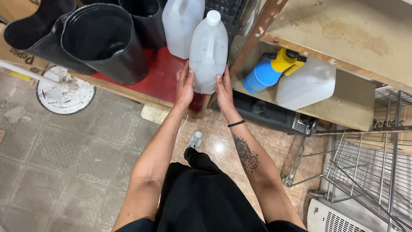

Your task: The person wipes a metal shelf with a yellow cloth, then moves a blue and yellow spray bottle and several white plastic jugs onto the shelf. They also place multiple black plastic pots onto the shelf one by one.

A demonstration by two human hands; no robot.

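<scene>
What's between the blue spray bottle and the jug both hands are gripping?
In the head view, a rusty shelf upright runs between the translucent jug, held by left hand and right hand, and the blue spray bottle.

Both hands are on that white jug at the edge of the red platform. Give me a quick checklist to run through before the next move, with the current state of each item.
1. Grip: left hand and right hand press opposite sides of the white jug, low down. Ok.
2. Cap: white cap sits on the neck; how tight, cannot tell.
3. Jug upright on the red platform, near its front edge. Ok.
4. Neighbours: a second jug stands close behind, black tubs to the left. Tight, not ok for a backward swing.
5. Contents: the wall is cloudy; fill level cannot tell.
6. Floor by the shoe: no obstacles seen. Ok.
</scene>
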